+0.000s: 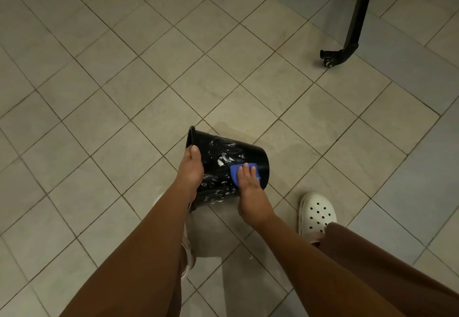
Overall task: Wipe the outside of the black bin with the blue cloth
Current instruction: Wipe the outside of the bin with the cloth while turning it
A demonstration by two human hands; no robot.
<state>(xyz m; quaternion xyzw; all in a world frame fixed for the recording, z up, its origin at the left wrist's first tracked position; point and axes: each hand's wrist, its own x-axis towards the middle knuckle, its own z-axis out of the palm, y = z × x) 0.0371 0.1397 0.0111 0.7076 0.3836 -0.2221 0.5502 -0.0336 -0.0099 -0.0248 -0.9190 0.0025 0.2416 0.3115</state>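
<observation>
Head view: one view only.
Bin (223,153): 6 o'clock of centre, tipped with its mouth toward 10 o'clock, so the white-smeared wall faces up.
Left hand (190,170): clamped round the bin's rim end, steadying it.
Right hand (249,185): fingers flat, pressing the cloth (234,170) on the wall's 3 o'clock end.

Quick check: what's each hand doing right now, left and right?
Left hand: closed, gripping the black bin near its rim.
Right hand: open, flat fingers pressing the blue cloth against the bin's side.
</observation>
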